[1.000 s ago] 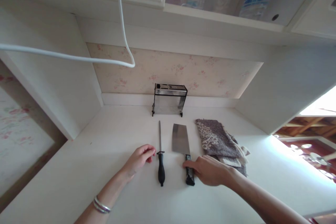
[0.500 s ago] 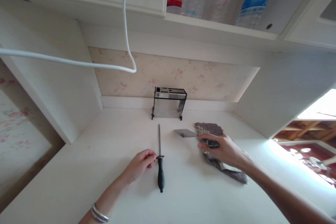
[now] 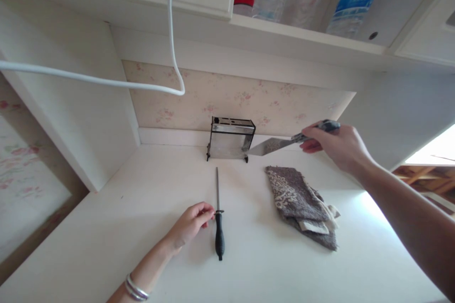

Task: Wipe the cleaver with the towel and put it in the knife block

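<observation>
In the head view, my right hand (image 3: 337, 144) is closed around the dark handle of a putty knife (image 3: 272, 146). The blade is raised above the counter and points left, its tip over the right edge of the knife block (image 3: 231, 129). That block has a black frame and steel-coloured panels and stands against the back wall. A sharpening steel (image 3: 219, 236) with a black handle lies on the counter, its rod pointing away from me. My left hand (image 3: 192, 222) rests beside it, fingers pinched at the left end of its guard.
A folded grey-brown towel (image 3: 298, 199) lies on the right of the white counter (image 3: 159, 170). A white cable (image 3: 142, 86) hangs across the upper left. Overhead, an open shelf (image 3: 313, 38) holds several plastic bottles (image 3: 357, 2). Side panels enclose the niche left and right.
My right hand has lifted the putty knife off the towel, moving up and to the right, so the towel shows fully. My left hand and the sharpening steel stay put. The view has shifted slightly.
</observation>
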Demonstrator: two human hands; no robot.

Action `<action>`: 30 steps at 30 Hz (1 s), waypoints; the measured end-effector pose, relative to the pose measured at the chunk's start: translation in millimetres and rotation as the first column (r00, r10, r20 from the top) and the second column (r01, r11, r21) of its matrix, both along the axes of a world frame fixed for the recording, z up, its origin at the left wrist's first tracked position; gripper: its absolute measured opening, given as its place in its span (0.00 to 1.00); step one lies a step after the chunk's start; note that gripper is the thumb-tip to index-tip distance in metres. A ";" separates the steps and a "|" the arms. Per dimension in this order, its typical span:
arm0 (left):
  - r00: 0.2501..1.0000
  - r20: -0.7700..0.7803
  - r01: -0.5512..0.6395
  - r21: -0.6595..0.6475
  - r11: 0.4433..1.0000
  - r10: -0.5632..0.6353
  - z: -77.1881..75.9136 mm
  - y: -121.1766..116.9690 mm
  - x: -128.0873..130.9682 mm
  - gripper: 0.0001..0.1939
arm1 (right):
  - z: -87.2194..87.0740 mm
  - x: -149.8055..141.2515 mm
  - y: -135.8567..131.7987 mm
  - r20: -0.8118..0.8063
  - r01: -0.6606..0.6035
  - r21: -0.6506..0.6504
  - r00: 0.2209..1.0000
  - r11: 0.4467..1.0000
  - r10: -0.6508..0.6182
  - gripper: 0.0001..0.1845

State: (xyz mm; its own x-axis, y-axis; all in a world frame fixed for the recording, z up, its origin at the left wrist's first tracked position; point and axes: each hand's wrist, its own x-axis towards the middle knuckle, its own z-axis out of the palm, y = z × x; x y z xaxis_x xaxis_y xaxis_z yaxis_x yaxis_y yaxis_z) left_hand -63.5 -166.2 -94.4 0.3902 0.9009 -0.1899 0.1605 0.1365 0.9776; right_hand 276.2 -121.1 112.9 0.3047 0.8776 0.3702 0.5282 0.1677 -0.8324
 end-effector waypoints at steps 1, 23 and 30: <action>1.000 0.000 0.000 -0.001 1.000 0.000 0.2 0.0 0.0 0.16 | 11.2 -2.2 5.7 -0.037 -0.008 0.025 0.999 1.000 0.009 0.17; 0.999 0.051 0.007 -0.030 1.000 -0.005 -0.6 0.2 -4.5 0.15 | 58.0 -25.5 125.1 -0.258 -0.106 0.117 0.957 0.987 0.133 0.06; 0.998 0.056 0.022 -0.049 0.999 -0.019 -0.3 0.3 -4.4 0.14 | 62.0 -12.9 126.9 -0.263 -0.021 0.110 0.963 0.994 0.050 0.09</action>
State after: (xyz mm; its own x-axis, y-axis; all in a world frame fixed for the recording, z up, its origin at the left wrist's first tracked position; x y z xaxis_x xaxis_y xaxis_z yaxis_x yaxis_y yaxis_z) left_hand -67.9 -165.9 -94.7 0.4195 0.8826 -0.2121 0.1096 0.1828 0.9770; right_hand 263.4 5.8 174.9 0.3739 0.8499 0.3714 0.2830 0.2768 -0.9183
